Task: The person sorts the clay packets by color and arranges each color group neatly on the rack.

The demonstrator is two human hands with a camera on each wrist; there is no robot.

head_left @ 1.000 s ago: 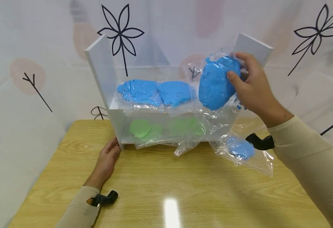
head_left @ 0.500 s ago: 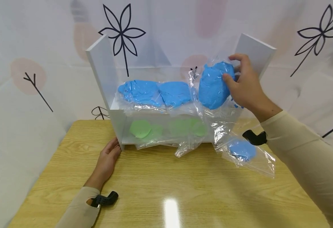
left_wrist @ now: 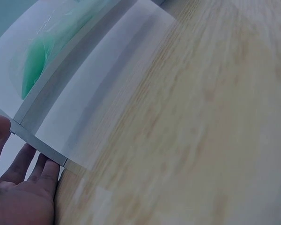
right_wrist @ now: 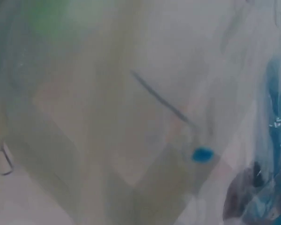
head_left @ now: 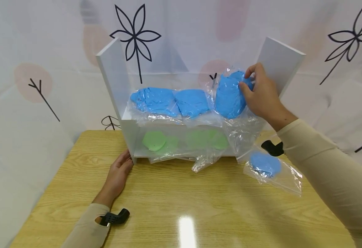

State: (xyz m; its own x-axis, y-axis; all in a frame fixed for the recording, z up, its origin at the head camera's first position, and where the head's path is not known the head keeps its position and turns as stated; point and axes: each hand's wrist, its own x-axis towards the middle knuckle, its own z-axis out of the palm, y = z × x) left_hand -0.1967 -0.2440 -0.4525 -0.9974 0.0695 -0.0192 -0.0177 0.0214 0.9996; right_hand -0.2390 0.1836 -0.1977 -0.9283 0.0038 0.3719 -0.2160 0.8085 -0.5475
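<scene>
gripping blue clay bag (head_left: 229, 97), fingers (head_left: 243, 90) atop

The right wrist view is a blur of clear plastic, with only a blue smear (right_wrist: 276, 140) at its right edge. In the left wrist view, the left hand (left_wrist: 18, 192) beside the white shelf (left_wrist: 84, 117) is cut off by the frame's corner.

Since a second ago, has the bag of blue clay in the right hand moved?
Yes. The bag of blue clay in the right hand has dropped toward the white shelf's upper level, beside the other blue bags.
</scene>
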